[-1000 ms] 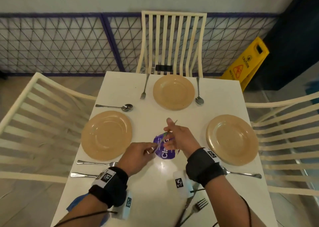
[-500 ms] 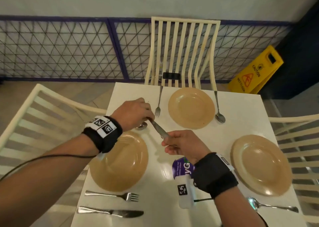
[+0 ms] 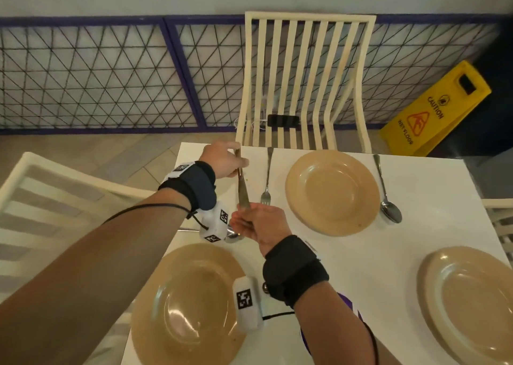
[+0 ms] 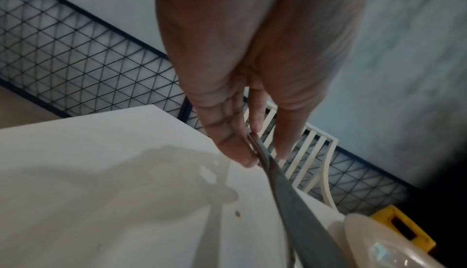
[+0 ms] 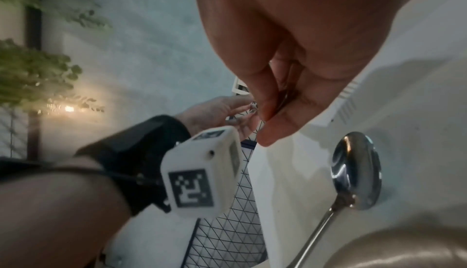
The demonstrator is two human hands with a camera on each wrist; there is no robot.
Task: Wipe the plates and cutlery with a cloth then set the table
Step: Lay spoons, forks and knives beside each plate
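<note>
Both hands hold a metal knife [image 3: 242, 189] just above the white table [image 3: 433, 187], left of the fork [image 3: 267, 175] that lies beside the far tan plate [image 3: 331, 192]. My left hand [image 3: 237, 160] pinches the knife's far end, and its fingertips [image 4: 248, 160] show this up close. My right hand [image 3: 247, 217] grips the near end [image 5: 278, 104]. A spoon [image 3: 387, 195] lies right of the far plate. Tan plates also sit at the left [image 3: 188, 306] and the right [image 3: 472, 309]. No cloth is in view.
Another spoon [image 5: 353, 170] lies by the left plate, under my left wrist. A purple packet [image 3: 348, 305] is half hidden by my right forearm. Cream slatted chairs stand at the far side [image 3: 305, 81] and the left [image 3: 41, 198]. A yellow wet-floor sign [image 3: 435, 111] leans against the mesh fence.
Both hands have carried the knife from the table's middle toward the far place setting. It now hangs lengthwise left of the far fork. The left hand reaches farther out.
</note>
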